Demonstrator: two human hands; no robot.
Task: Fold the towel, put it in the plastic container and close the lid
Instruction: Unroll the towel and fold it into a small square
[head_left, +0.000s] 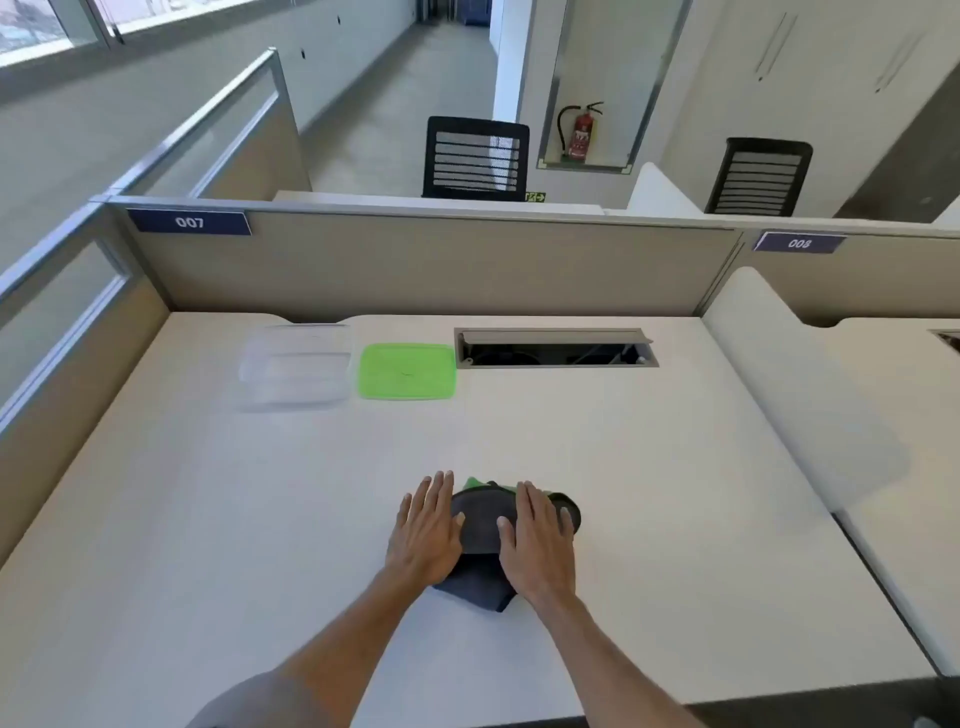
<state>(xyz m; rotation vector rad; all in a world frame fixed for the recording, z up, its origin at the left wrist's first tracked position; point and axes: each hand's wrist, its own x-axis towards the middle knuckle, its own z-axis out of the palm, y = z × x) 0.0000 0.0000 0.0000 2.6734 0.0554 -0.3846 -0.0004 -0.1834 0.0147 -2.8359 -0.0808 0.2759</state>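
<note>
Head view, looking down: both hands are flat and open, palms down on the dark towel (480, 530), pressing it onto the white table (649, 467). The left hand (428, 527) covers the towel's left side, the right hand (537, 540) its right side, fingers stretched forward, nothing gripped. A bit of green peeks out at the towel's far edge. Well apart, near the table's back edge, the clear plastic container (296, 366) sits open, and the green lid (408, 370) lies just beside it on the right.
</note>
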